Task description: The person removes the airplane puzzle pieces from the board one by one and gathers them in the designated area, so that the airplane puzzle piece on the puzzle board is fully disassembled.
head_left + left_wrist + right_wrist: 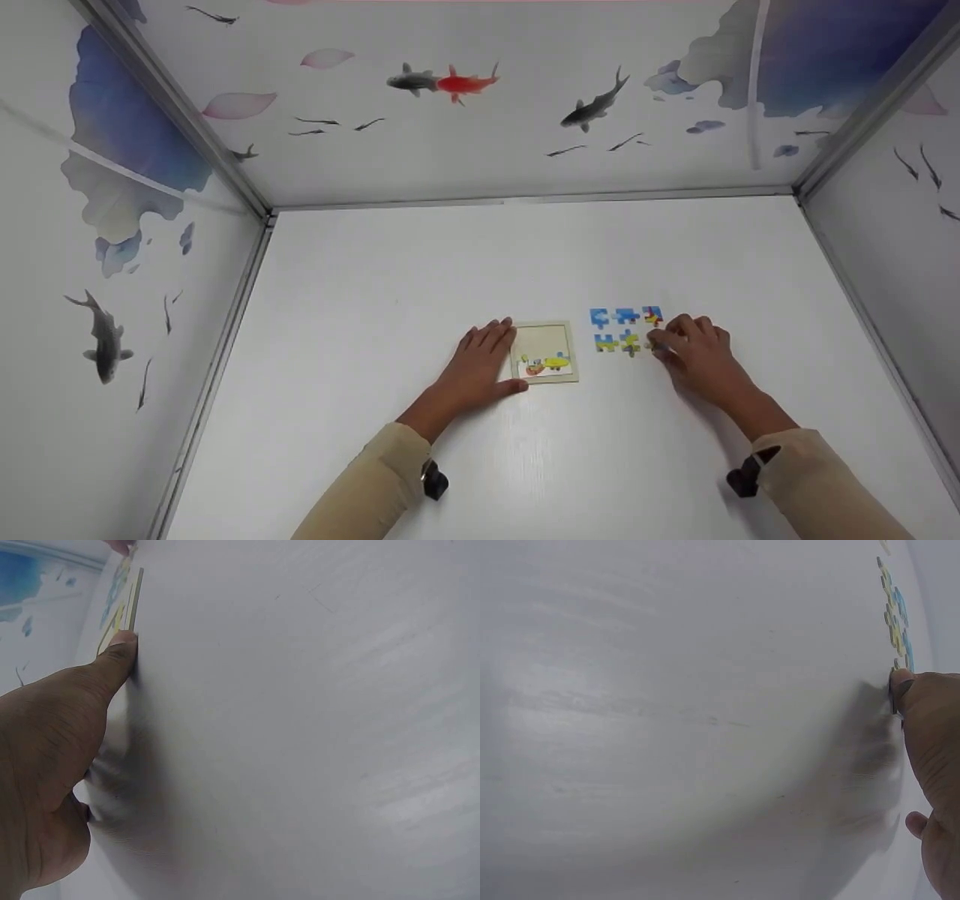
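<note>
A small square wooden puzzle tray (541, 337) lies on the white table, with picture pieces (555, 363) along its lower part and bare wood above them. My left hand (474, 373) rests at the tray's left side, fingers extended, its thumb touching the lower edge; the left wrist view shows that thumb (120, 645) against the rim. To the right of the tray, loose jigsaw pieces (626, 316) in blue, yellow and red lie in two rows. At the right end of the lower row, my right hand (701, 360) pinches a puzzle piece (651, 345), mostly covered by the fingers.
White panels printed with fish and leaves (450, 150) wall the table (420, 262) at the back and both sides, with metal strips along the edges. Dark wrist devices (435, 480) sit at both sleeve cuffs.
</note>
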`<state>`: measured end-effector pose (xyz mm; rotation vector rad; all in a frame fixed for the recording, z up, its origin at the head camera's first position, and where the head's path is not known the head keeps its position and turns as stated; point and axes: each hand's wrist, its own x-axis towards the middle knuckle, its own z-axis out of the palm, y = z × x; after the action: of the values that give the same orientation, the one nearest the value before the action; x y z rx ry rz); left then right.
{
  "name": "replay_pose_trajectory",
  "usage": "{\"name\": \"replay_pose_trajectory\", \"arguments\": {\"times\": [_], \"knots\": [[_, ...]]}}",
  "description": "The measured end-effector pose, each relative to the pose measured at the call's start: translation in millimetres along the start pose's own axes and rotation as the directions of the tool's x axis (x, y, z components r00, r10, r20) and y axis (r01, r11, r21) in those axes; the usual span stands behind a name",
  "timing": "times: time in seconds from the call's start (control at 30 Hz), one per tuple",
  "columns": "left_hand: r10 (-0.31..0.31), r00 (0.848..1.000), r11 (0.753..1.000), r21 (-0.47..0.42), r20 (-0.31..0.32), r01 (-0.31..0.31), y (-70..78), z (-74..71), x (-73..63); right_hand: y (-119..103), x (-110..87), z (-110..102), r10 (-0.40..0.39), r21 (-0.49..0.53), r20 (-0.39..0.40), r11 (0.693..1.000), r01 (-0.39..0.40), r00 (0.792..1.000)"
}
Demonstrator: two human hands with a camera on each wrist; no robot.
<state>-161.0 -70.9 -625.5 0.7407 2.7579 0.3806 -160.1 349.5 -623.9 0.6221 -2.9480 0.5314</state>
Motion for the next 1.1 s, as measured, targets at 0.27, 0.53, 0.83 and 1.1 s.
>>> {"name": "replay_pose_trajectory", "arguments": {"times": [0.27, 0.53, 0.83, 1.1], "knots": [[0.006, 1.0, 1.0, 0.004, -0.002, -0.006, 0.1, -0.4, 0.5, -3, 0.0, 0, 0.033, 0.037, 0.025, 0.999, -0.034, 0.999], [0.003, 1.0, 1.0, 0.008, -0.001, -0.003, -0.4, 1.4, 0.4, -15, 8.5, 1, 0.003, 0.023, -0.001, 1.0, -0.003, 1.0], [0.007, 1.0, 0.999, -0.032, -0.011, -0.008, 0.0, -0.8, -1.9, -38, 24.2, 7, -0.03, 0.058, -0.01, 0.998, 0.031, 0.999], [0.016, 1.0, 1.0, -0.022, -0.01, -0.016, -0.5, -2.0, -1.3, -66, 39.9, 16, -0.08, 0.07, 0.002, 0.994, 0.079, 0.997]]}}
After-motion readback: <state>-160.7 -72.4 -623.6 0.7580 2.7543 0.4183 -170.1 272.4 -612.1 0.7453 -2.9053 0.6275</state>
